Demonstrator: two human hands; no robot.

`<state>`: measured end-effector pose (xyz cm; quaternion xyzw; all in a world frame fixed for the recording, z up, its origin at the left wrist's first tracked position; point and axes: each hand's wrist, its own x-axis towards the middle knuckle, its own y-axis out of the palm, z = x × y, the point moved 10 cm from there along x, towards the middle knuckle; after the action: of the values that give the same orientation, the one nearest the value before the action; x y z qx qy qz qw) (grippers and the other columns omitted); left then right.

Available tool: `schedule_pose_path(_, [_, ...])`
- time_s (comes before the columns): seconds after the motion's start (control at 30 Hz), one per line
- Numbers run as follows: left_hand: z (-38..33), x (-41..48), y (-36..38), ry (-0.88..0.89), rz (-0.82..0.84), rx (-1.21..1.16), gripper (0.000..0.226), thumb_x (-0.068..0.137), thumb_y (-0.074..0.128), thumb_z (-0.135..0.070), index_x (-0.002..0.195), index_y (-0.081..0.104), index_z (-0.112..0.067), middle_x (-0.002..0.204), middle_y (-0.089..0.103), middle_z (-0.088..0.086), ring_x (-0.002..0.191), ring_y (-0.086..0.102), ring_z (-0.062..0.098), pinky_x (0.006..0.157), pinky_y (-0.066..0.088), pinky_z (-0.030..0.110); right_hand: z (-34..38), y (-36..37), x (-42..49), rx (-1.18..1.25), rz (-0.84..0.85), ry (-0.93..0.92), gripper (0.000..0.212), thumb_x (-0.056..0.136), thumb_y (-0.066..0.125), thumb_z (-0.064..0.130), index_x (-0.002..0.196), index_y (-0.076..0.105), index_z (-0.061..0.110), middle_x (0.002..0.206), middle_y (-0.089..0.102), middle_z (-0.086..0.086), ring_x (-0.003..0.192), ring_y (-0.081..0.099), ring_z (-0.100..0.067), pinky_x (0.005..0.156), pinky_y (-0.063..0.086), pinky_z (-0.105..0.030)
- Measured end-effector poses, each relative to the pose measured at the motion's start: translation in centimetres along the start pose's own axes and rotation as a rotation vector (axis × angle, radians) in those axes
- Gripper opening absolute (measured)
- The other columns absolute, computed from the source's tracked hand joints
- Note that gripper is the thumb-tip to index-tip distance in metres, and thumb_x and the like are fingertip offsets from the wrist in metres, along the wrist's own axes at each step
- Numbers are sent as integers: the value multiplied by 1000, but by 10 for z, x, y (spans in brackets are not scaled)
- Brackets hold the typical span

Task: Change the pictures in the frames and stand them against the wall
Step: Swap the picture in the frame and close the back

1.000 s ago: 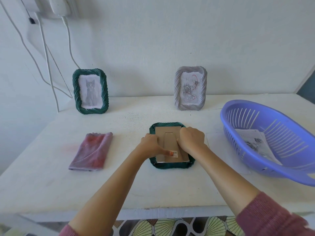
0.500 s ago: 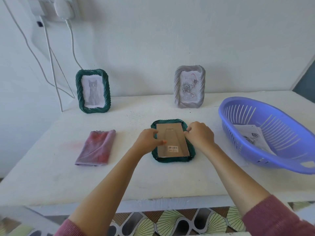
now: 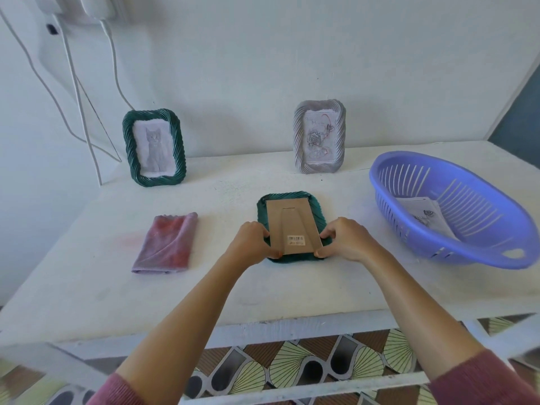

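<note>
2 look done: cat frame [image 3: 154, 147] and rose frame [image 3: 320, 137] stand beyond the face-down green frame [image 3: 319, 219]. Left hand [image 3: 252, 244] and right hand [image 3: 347, 239] pinch its near corners; standing it likely remains.

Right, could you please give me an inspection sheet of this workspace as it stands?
Surface: white table, scuffed, faint pink stain beside the cloth.
Job's things: face-down green frame mid-table, cardboard back up; cat frame and rose frame upright at the wall; loose prints in the purple basket, right.
Clutter: the folded cloth, left of the face-down green frame.
Grippers: left hand and right hand pinch the face-down green frame's near corners.
Cables: white cables hang down the wall from plugs, upper left.
Surroundings: white wall; patterned floor tiles below the table's near edge.
</note>
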<state>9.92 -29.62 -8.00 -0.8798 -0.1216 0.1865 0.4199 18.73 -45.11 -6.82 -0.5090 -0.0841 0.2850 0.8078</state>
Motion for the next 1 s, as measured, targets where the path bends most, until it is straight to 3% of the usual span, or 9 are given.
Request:
schedule_pose_path(0.1, [-1,-1,1,-15,-40,40,26,70,75,-20,69,63,4,62,48,6,53,37,16,45,27,21,1,-1,0,-18,-65,-13,37,63,79,29,95,70,12,101,67,0,92,61,-22,77,40,-31])
schedule_pose_path(0.2, [-3,-1,3,-9,-85,113,37,74,65,-16,51,37,-7,57,36,2,50,31,14,43,22,20,1,1,2,-39,-67,-27,34,63,78,33,90,71,13,100,68,-1,87,61,-22,71,39,-30])
schedule_pose_path(0.27, [-4,-3,2,3,-100,133,27,76,64,-19,59,50,-5,71,45,4,60,44,18,46,29,19,1,-1,1,-48,-58,-45,38,64,77,38,94,70,14,104,66,1,92,61,-20,77,42,-32])
schedule_pose_path(0.3, [-5,-5,0,26,-101,141,21,77,67,-23,73,60,-3,85,49,6,72,52,21,53,36,19,1,-3,0,-46,-51,-57,42,65,77,41,97,68,15,106,63,2,97,60,-19,82,42,-33])
schedule_pose_path(0.4, [-11,-8,-4,129,-66,185,34,76,73,-30,105,67,-11,111,55,2,95,51,16,75,39,21,3,-8,-5,-53,-9,-137,38,68,78,37,100,66,20,103,53,6,96,52,-15,83,38,-29])
schedule_pose_path(0.57, [-13,-11,-7,186,-4,240,32,78,71,-33,107,70,-19,115,62,-4,98,52,14,81,39,23,8,-3,-5,-39,63,-258,22,70,78,28,87,71,15,92,49,12,87,50,-12,64,34,-19])
schedule_pose_path(0.7, [-19,-15,-8,247,1,323,29,80,68,-35,106,71,-23,114,63,-5,100,56,16,86,47,30,13,0,-2,-88,97,-324,16,74,75,26,82,72,13,98,56,6,90,56,-16,75,41,-28])
schedule_pose_path(0.87, [-23,-17,-5,329,9,486,29,86,59,-41,110,69,-28,117,59,-9,102,54,11,79,47,28,20,1,0,-154,124,-386,12,76,71,24,73,71,13,99,62,1,94,57,-17,83,46,-34])
schedule_pose_path(1.0, [-27,-18,2,407,34,579,29,90,53,-41,110,69,-27,124,56,-14,110,52,9,78,46,27,26,1,-4,-227,111,-438,16,78,67,26,74,71,12,94,62,1,90,58,-18,79,49,-36])
